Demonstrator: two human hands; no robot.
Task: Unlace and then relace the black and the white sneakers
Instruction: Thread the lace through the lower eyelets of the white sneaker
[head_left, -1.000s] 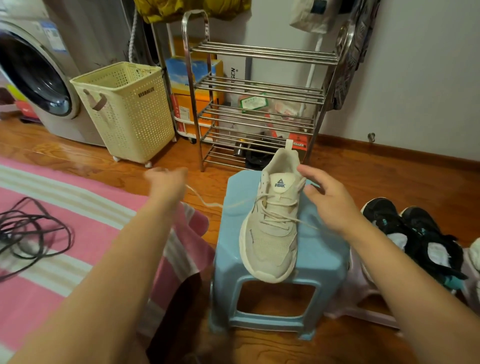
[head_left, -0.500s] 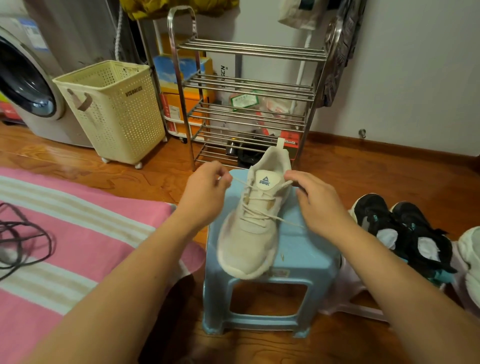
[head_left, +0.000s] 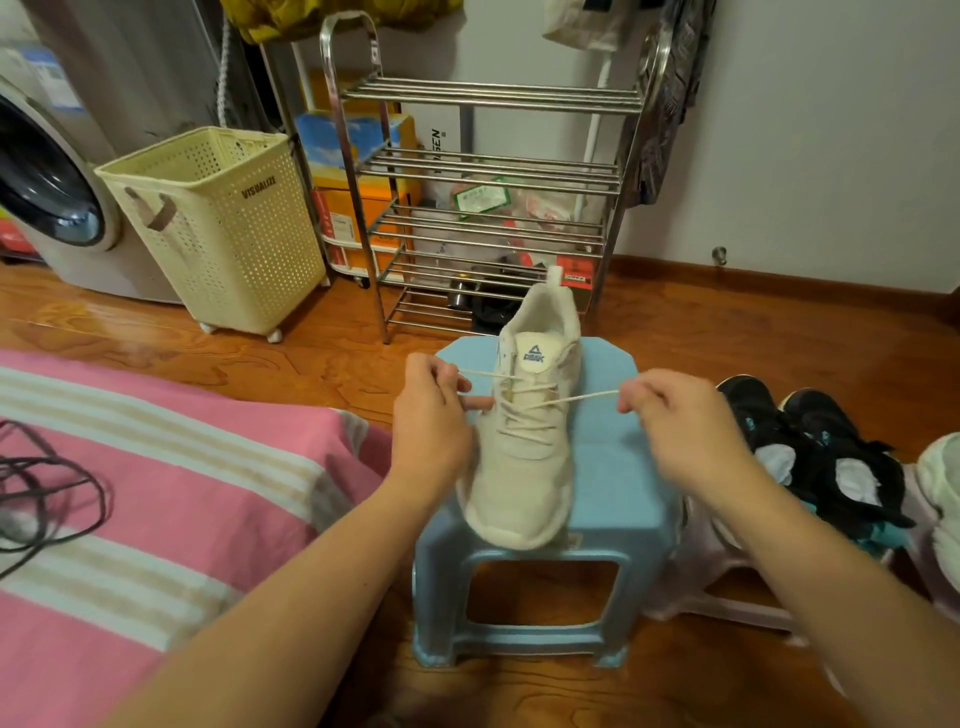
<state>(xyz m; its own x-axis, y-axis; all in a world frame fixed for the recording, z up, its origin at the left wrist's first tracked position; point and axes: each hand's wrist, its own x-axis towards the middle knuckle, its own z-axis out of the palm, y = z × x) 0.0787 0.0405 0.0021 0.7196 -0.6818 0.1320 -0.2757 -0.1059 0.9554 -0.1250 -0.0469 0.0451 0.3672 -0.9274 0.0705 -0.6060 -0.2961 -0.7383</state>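
Where half a second ago your hands sat close against the tongue, they have now drawn apart: your left hand (head_left: 428, 415) pinches one lace end (head_left: 480, 373) at centre left, your right hand (head_left: 680, 421) pinches the other lace end (head_left: 589, 397), both pulled taut sideways. At frame centre, the white sneaker (head_left: 524, 441) lies on the blue stool (head_left: 618, 467), its long axis running top to bottom, heel toward the metal rack (head_left: 493, 171), toe overhanging the stool's near edge. It is cream mesh, laced in crosses, with a logo on its tongue.
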